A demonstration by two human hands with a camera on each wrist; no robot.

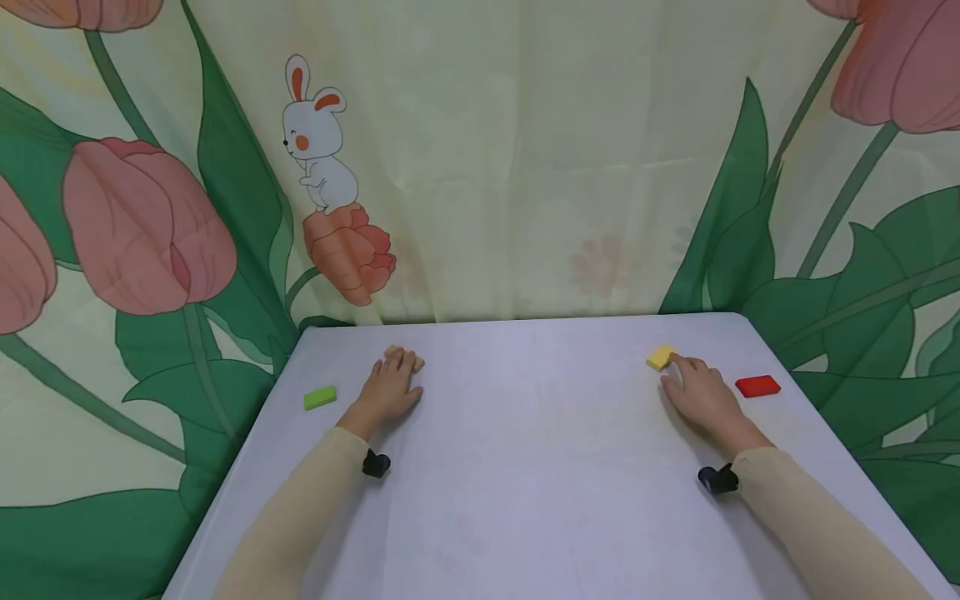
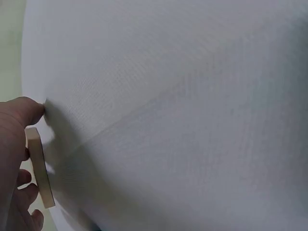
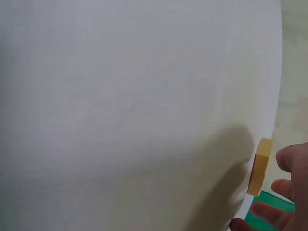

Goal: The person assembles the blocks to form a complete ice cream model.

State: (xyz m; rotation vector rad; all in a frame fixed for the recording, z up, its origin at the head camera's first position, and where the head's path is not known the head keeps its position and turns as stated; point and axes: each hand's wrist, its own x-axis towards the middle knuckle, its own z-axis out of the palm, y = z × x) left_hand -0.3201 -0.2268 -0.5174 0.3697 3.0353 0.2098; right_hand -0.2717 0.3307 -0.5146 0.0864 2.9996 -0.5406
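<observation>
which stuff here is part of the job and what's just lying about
Probably in the job:
tan block, partly covered by the left hand
yellow block, close by the right hand

Seemingly lying about, untouched:
green block
red block
(either may be wanted later)

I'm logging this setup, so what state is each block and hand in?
Green block: lying flat, untouched
Red block: lying flat, untouched
Yellow block: lying flat, uncovered for the most part
Tan block: partly hidden in the head view
Left hand: fingers over tan block
Right hand: fingers spread at yellow block
</observation>
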